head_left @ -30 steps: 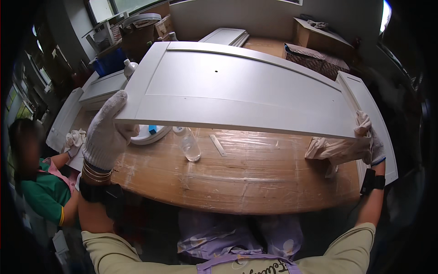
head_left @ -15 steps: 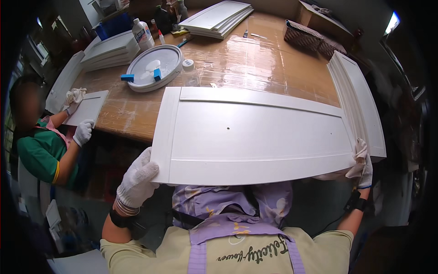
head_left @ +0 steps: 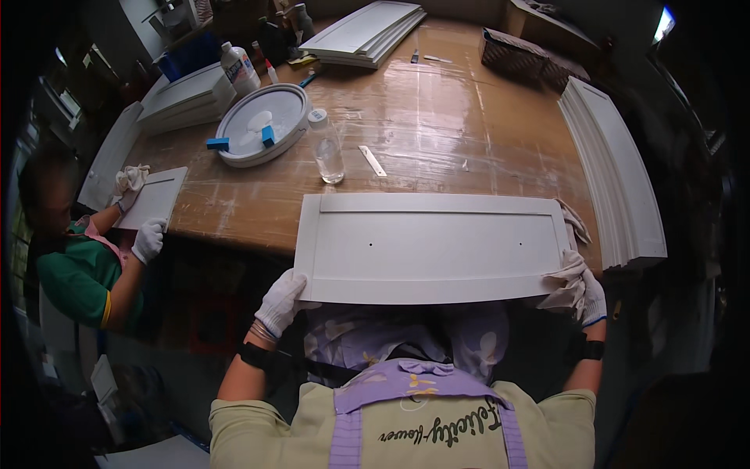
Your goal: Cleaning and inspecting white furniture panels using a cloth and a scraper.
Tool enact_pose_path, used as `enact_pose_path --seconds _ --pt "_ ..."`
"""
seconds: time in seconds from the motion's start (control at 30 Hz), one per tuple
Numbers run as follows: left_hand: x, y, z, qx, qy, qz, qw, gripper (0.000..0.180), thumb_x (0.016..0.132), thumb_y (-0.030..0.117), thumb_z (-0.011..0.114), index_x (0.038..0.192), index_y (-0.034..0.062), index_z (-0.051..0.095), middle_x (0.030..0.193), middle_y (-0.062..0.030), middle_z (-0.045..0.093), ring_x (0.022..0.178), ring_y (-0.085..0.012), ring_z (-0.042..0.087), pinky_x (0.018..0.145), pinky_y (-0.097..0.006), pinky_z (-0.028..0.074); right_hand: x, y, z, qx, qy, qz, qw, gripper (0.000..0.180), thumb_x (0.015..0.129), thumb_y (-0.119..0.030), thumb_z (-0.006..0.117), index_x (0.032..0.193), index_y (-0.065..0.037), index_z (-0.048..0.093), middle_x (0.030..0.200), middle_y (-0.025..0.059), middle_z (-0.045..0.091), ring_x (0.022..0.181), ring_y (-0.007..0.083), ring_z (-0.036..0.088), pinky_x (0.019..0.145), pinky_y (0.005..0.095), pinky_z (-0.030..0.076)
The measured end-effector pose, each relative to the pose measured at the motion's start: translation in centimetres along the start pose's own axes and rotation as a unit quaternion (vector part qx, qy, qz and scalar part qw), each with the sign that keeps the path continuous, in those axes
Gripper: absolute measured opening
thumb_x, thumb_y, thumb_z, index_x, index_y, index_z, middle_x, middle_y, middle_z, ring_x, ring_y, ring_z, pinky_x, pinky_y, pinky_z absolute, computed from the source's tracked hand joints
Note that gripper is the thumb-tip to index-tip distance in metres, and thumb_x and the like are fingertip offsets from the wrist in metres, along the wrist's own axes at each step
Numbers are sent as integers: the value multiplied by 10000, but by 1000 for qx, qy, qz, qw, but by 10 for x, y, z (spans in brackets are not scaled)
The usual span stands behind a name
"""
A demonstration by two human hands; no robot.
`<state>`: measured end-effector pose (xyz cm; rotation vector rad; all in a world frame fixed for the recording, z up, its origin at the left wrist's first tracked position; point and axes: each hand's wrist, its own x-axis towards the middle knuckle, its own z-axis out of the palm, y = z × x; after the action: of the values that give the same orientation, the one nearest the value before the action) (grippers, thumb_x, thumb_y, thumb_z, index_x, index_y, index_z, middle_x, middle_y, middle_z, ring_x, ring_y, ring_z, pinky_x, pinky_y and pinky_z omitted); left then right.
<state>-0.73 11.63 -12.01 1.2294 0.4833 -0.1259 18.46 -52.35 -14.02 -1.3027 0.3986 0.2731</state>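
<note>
A long white panel door (head_left: 437,248) with a raised frame and two small holes lies level in front of me, at the table's near edge. My left hand (head_left: 281,302), in a white knit glove, is closed on its near left corner. At the right end my right hand (head_left: 591,297), also gloved, is closed on a crumpled beige cloth (head_left: 569,283) pressed against the panel's corner. Part of the cloth hangs behind that end. The right fingers are partly hidden by the cloth.
The film-covered table (head_left: 437,109) carries a clear bottle (head_left: 328,152), a metal strip (head_left: 373,161), and a round white lid (head_left: 262,156) with blue blocks. Panels are stacked at right (head_left: 617,180), back (head_left: 367,35) and left (head_left: 183,94). A co-worker (head_left: 82,266) wipes a panel at left.
The panel has come lower and farther from my head, lying flatter, with both hands moving inward along with it. The clear bottle and metal strip now show fully behind it.
</note>
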Motion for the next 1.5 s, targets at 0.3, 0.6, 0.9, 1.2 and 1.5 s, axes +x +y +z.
enact_pose_path --seconds 0.3,0.6,0.9,1.2,1.5 --pt "9 1 3 -2 61 -26 998 390 946 304 499 1225 32 480 1122 -109 569 983 -225 606 751 -416 573 -13 9 19 96 50 38 993 372 949 -370 502 1173 -83 575 1060 89 636 850 253 633 721 401 547" --pt "18 5 1 122 108 -45 986 395 930 315 497 1168 2 534 990 -125 627 886 -233 632 781 -335 510 -8 19 11 38 17 -37 998 291 944 -255 537 1162 -65 568 984 51 625 782 169 619 669 307 535" --pt "45 96 29 480 254 151 826 625 794 349 713 1282 55 457 1125 -161 604 1010 -267 611 871 -361 491 3 17 22 -116 57 -84 988 346 926 -170 525 1232 -8 514 1115 72 584 929 148 582 784 278 498" --pt "162 128 65 389 208 273 855 913 687 279 825 1387 42 288 1337 -200 445 1212 -296 474 1008 -363 411 4 18 14 -178 56 -77 979 342 907 -156 479 1213 -9 523 1091 70 583 931 149 572 792 277 484" --pt "226 153 63 350 262 347 830 701 658 240 819 1203 48 423 1172 -186 552 1091 -309 548 939 -381 450 21 32 -13 -269 113 -80 953 359 919 -209 455 1204 -5 534 1073 87 599 919 163 562 813 288 467"
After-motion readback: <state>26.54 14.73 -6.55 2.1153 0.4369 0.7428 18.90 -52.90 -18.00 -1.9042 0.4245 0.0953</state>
